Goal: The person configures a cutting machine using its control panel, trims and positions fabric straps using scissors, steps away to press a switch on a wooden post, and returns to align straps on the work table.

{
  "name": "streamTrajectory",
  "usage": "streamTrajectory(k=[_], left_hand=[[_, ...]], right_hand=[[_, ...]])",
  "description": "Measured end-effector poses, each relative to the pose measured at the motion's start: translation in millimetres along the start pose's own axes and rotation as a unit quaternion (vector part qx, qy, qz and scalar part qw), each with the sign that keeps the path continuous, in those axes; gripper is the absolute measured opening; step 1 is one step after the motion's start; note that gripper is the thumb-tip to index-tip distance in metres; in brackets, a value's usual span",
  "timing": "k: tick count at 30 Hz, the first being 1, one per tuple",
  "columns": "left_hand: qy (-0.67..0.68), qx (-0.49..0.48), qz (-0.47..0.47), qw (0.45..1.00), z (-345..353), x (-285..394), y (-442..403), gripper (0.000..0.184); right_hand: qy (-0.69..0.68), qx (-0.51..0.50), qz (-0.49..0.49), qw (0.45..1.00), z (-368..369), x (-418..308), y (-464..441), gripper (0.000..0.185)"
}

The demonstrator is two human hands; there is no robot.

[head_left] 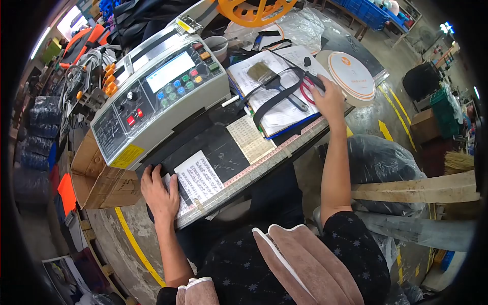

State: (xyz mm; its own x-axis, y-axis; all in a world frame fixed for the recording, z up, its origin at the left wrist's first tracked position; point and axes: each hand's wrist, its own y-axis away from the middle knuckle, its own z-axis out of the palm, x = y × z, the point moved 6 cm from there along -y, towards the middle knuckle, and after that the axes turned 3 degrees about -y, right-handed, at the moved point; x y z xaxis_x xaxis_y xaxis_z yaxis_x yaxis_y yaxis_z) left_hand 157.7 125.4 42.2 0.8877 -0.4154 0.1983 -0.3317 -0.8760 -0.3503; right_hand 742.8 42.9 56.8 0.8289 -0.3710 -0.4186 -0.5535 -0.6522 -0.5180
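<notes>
My left hand (160,195) rests at the table's left end with its fingers apart, beside a handwritten sheet (199,178). On the right, my right hand (329,100) is closed at the red-handled scissors (306,90), over an open notebook (284,114). Its fingertips are partly hidden, so what it grips is hard to make out. A black strap (274,104) and a tool with a dark handle lie across the pages. Between the hands lies a yellowish printed card (250,138), near a pink measuring tape (274,152) along the front edge.
A grey machine (162,96) with a screen and coloured buttons stands at the back left. A round white-and-orange roll (352,76) sits right of the notebook. Behind are a cup (217,48) and an orange reel (254,11). A cardboard box (104,178) stands at the left.
</notes>
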Motion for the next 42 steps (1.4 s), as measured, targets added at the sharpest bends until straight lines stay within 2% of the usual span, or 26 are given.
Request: streamTrajectory(k=[3, 4, 7, 11, 18, 22, 25, 29, 33, 35, 40, 42], left_hand=[[-0.01, 0.003, -0.002, 1.0, 0, 1, -1, 0.055], [-0.012, 0.002, -0.003, 1.0, 1, 1, -1, 0.055], [-0.012, -0.004, -0.004, 1.0, 0, 1, -2, 0.055], [-0.022, -0.005, -0.003, 1.0, 0, 4, -4, 0.054], [-0.018, -0.007, -0.01, 1.0, 0, 5, -4, 0.053], [-0.026, -0.014, -0.009, 1.0, 1, 5, -5, 0.052], [-0.026, -0.013, -0.006, 1.0, 2, 4, -4, 0.053], [-0.025, -0.014, -0.006, 1.0, 3, 2, -4, 0.053], [-0.027, -0.014, -0.004, 1.0, 4, 3, -4, 0.054], [-0.026, -0.012, -0.002, 1.0, 4, 2, -4, 0.054], [-0.031, -0.014, -0.002, 0.999, 4, 1, -3, 0.054], [-0.032, -0.015, -0.003, 0.999, 4, 2, -3, 0.053]], right_hand=[[-0.042, 0.035, -0.024, 0.998, 4, -1, 8, 0.054], [-0.076, 0.053, -0.039, 0.995, 5, -2, 10, 0.045], [-0.097, 0.062, -0.081, 0.99, 3, -8, 18, 0.038], [-0.146, 0.063, -0.056, 0.986, 1, -8, 25, 0.039], [-0.192, 0.053, -0.086, 0.976, -11, -35, 42, 0.037], [-0.229, 0.035, -0.066, 0.971, -12, -48, 62, 0.039], [-0.21, 0.055, -0.076, 0.973, -13, -57, 76, 0.04], [-0.227, 0.035, -0.07, 0.971, -12, -56, 79, 0.039], [-0.177, 0.015, -0.041, 0.983, -9, -64, 58, 0.038], [-0.107, 0.019, -0.008, 0.994, 5, -76, 51, 0.04], [-0.003, 0.047, 0.021, 0.999, 13, -100, 42, 0.082], [-0.035, 0.041, 0.008, 0.999, 18, -99, 38, 0.08]])
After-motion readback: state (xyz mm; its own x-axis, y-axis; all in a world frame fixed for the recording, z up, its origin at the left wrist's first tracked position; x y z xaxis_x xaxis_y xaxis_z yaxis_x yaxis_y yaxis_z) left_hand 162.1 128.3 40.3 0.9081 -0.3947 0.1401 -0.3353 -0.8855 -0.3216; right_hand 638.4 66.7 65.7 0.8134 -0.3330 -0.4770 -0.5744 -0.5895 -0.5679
